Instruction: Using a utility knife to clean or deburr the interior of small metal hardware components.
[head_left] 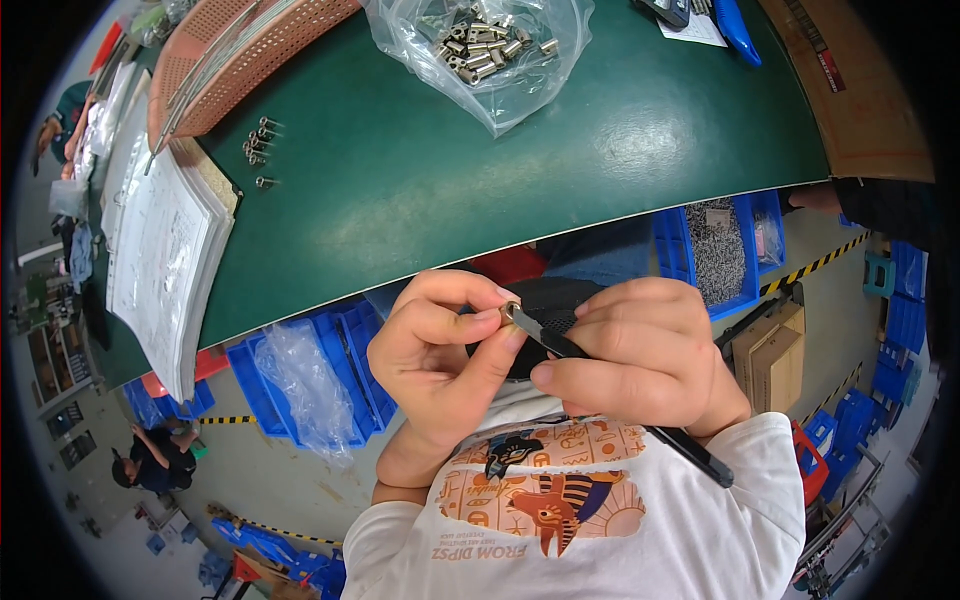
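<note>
Between the thumb and fingers of my left hand [435,345] is a small round metal fitting [508,311], held just off the table's near edge. My right hand [645,350] is closed around a black-handled utility knife [695,456], whose handle end sticks out below the palm. The knife's blade [532,325] reaches left, its tip touching or very close to the fitting's rim. Fingers hide most of the fitting. On the green table [420,190], several small metal fittings [258,145] lie at the left, and a clear plastic bag [500,105] of metal cylinders lies at the back.
A pink perforated basket [195,75] and a thick paper stack [165,250] occupy the table's left side. Below the edge are blue bins [310,375] at left and a blue bin of small parts [678,250] at right. Another person [160,460] is far left.
</note>
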